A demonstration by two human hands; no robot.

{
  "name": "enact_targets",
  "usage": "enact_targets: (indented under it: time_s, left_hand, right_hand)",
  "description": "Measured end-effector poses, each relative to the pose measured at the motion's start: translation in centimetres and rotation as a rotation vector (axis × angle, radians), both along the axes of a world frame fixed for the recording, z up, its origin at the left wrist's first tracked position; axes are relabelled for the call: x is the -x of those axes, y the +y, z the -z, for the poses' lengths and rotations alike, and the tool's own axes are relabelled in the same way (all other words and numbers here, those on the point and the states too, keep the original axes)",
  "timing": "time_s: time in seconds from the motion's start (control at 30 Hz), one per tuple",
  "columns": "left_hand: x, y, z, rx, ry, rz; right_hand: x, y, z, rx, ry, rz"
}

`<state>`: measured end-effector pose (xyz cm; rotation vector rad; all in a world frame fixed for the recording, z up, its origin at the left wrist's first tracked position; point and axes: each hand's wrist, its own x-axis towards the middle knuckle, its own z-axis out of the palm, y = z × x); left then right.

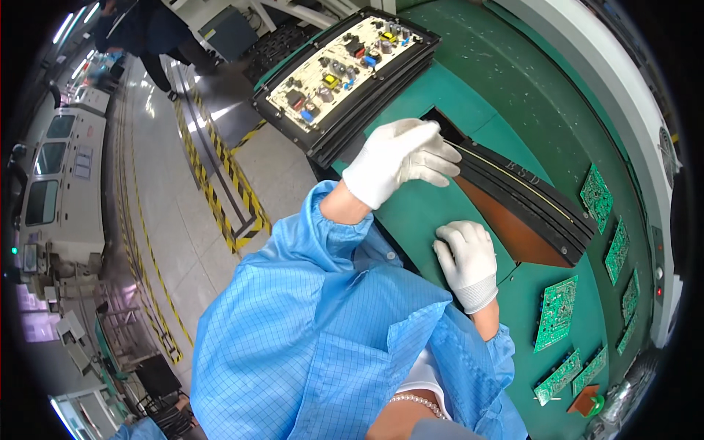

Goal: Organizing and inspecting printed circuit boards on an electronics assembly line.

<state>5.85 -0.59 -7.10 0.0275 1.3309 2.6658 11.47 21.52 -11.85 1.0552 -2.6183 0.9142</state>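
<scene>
My left hand, in a white glove, hovers over the green mat at the near end of a black frame-like tray. Its fingers are stretched forward and slightly bent, with nothing visible in them. My right hand, gloved as well, rests on the mat beside the tray's brown panel. Those fingers are loosely bent and a little apart, and I see nothing held. The tray seems to stand tilted on the mat, its layered black edge facing up.
Ahead on the left, stacked black trays carry cream circuit boards with components. Several green circuit boards lie to the right, near a pale curved machine frame. A person stands on the floor beyond yellow-black tape.
</scene>
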Motion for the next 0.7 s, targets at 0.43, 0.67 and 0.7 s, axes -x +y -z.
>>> enact_targets:
  time_s: [0.43, 0.67, 0.7]
  left_hand:
    - [-7.6, -12.6, -1.6, 1.93, 0.378, -0.638]
    - [-6.4, -12.9, 0.3, 1.726, 0.381, -0.714]
    - [-6.4, -13.0, 0.2, 1.667, 0.371, -0.684]
  right_hand:
    - [0.2, -0.7, -0.1, -0.025, -0.034, 0.027]
    - [0.4, -0.7, 0.1, 0.015, -0.051, 0.027]
    - [0.4, -0.7, 0.1, 0.021, -0.058, 0.043]
